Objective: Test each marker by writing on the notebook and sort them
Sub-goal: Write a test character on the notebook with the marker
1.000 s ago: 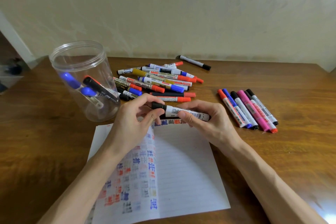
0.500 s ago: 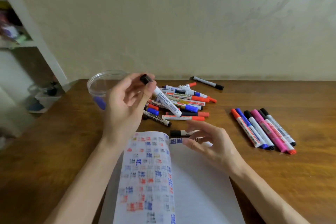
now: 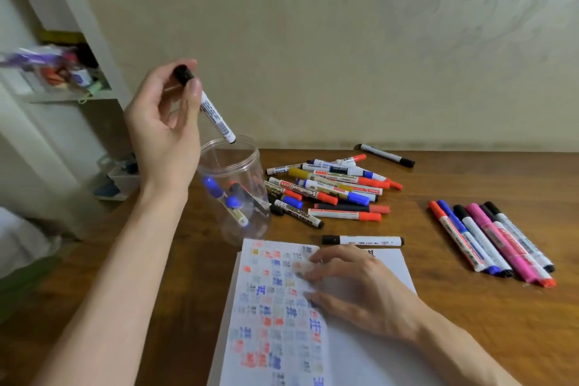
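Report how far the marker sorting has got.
Done: some markers in the jar, a row at right, test marks across the notebook. In hand: left hand holds a black-capped marker over the jar; right hand rests on it. Left: the central pile.

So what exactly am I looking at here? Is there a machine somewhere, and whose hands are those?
There is no machine. These are a person's own two hands, seen from a single camera worn on the head, which looks forward and down.

The left hand pinches a black-capped marker. It is tilted, with its lower end at the mouth of a clear jar that already holds a few markers. The right hand rests flat on an open notebook covered in coloured test scribbles.

On the wooden table lie a loose pile of markers, a neat row of markers to the right, and a lone marker just beyond the notebook.
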A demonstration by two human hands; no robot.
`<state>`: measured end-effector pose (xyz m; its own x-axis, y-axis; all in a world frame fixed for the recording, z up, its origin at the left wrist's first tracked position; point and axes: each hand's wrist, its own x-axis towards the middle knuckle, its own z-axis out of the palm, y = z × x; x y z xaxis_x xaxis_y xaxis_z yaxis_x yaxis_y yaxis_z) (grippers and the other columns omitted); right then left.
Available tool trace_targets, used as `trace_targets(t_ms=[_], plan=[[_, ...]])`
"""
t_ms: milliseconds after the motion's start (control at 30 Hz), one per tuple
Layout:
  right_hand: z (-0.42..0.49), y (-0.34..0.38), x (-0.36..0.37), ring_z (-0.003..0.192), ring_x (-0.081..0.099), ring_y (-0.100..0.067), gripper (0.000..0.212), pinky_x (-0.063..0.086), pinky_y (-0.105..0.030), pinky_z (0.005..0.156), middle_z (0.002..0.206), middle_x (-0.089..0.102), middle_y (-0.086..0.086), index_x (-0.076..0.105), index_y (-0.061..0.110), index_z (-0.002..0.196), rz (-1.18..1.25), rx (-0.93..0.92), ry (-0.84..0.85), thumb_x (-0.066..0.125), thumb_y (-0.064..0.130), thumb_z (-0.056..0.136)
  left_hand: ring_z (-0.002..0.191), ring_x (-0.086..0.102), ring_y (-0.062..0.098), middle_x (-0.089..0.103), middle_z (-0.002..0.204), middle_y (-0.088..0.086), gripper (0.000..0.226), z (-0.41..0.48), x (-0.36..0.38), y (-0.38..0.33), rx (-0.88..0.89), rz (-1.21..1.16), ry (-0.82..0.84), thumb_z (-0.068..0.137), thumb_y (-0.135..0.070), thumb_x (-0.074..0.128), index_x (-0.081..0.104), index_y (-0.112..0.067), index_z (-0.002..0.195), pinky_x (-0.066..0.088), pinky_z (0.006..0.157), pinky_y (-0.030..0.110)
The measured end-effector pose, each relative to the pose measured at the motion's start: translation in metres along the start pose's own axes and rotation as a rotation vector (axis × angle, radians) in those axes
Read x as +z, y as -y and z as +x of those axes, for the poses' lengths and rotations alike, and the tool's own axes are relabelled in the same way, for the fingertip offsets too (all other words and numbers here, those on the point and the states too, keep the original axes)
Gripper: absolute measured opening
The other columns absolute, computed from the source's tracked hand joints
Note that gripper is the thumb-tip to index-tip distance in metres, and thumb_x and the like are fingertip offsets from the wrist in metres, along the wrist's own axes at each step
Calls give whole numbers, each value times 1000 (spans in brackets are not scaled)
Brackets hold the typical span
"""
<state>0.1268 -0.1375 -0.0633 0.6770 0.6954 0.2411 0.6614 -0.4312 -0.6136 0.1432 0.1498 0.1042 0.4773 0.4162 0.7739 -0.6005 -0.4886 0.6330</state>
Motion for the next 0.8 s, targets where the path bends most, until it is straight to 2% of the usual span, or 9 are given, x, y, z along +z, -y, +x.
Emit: trace_targets(t_ms=[100, 267, 367, 500, 600, 734, 800], plan=[[0, -1, 2, 136, 42, 9, 39, 35, -17, 113, 142, 47, 34, 68, 50, 126, -50, -12, 30, 58, 72, 94, 100, 68, 6, 70, 109, -1, 21, -3, -1, 12, -50, 73, 44, 102, -15, 62, 68, -13, 122, 55, 90, 24], [0, -2, 1, 137, 39, 10, 41, 25, -5, 109, 142, 45, 36, 68, 50, 127, -57, 1, 44, 57, 73, 94, 102, 70, 4, 74, 111, -5, 28, -16, 1, 30, -175, 189, 204, 97, -15, 71, 69, -18, 124, 54, 88, 16], [0, -2, 2, 135, 43, 8, 41, 26, -5, 108, 141, 47, 34, 69, 49, 125, -51, 2, 36, 57, 73, 94, 105, 70, 3, 75, 112, -7, 28, -26, 1, 34, -185, 248, 285, 95, -19, 73, 68, -20, 123, 56, 88, 18], [0, -3, 2, 135, 43, 8, 41, 27, -5, 108, 141, 47, 35, 69, 49, 125, -44, 10, 43, 57, 73, 94, 103, 69, -1, 74, 108, -11, 24, -31, 2, 35, -174, 325, 313, 93, -20, 74, 70, -20, 117, 58, 90, 22], [1, -3, 2, 136, 42, 8, 40, 29, -8, 109, 141, 45, 37, 68, 51, 125, -43, 14, 58, 57, 74, 94, 103, 70, 0, 76, 106, -11, 21, -31, 0, 37, -204, 327, 337, 93, -23, 74, 69, -23, 114, 60, 91, 31], [0, -3, 1, 137, 41, 9, 38, 30, -11, 109, 142, 44, 38, 67, 53, 125, -48, 12, 63, 58, 73, 94, 97, 72, -1, 77, 105, -11, 25, -31, -3, 33, -232, 318, 371, 93, -26, 74, 60, -28, 114, 60, 84, 26], [0, -3, 1, 137, 41, 8, 38, 31, -11, 109, 141, 44, 38, 67, 53, 125, -45, 12, 59, 58, 73, 94, 95, 74, 1, 78, 103, -9, 22, -30, -3, 33, -213, 315, 393, 94, -25, 74, 59, -25, 110, 62, 80, 28]])
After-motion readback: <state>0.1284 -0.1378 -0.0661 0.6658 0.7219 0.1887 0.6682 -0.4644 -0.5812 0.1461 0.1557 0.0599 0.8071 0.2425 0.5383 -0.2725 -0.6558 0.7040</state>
